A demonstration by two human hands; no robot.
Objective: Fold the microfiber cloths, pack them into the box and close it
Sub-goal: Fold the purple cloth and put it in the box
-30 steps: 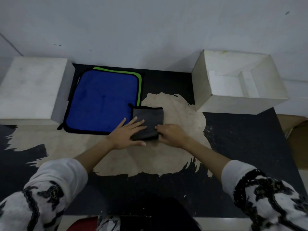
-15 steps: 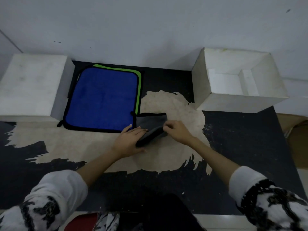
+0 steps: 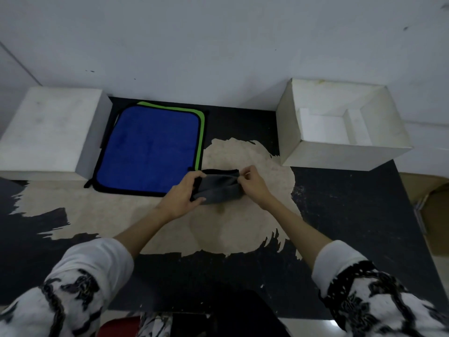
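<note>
Being lifted now off the worn tan patch of the black tabletop [image 3: 243, 229], where a second ago lying pressed flat: small dark grey microfiber cloth with black trim [image 3: 218, 188], folded to a narrow band, near the middle of the scene. Pinching its left end, left hand [image 3: 182, 193], fingers closed around the fold; gripping its right end between thumb and fingertips, right hand [image 3: 255, 184]. Likely meaning folding finished and packing coming next. Waiting far right, open white cardboard box [image 3: 345, 154], apparently empty, flaps folded inside, with bare tabletop lying between. Touching the grey cloth's far left corner, flat blue microfiber cloth edged in black [image 3: 148, 152], a green cloth [image 3: 200, 139] peeking from beneath, both unfolded. Standing far left, closed white box [image 3: 48, 130], well apart.
</note>
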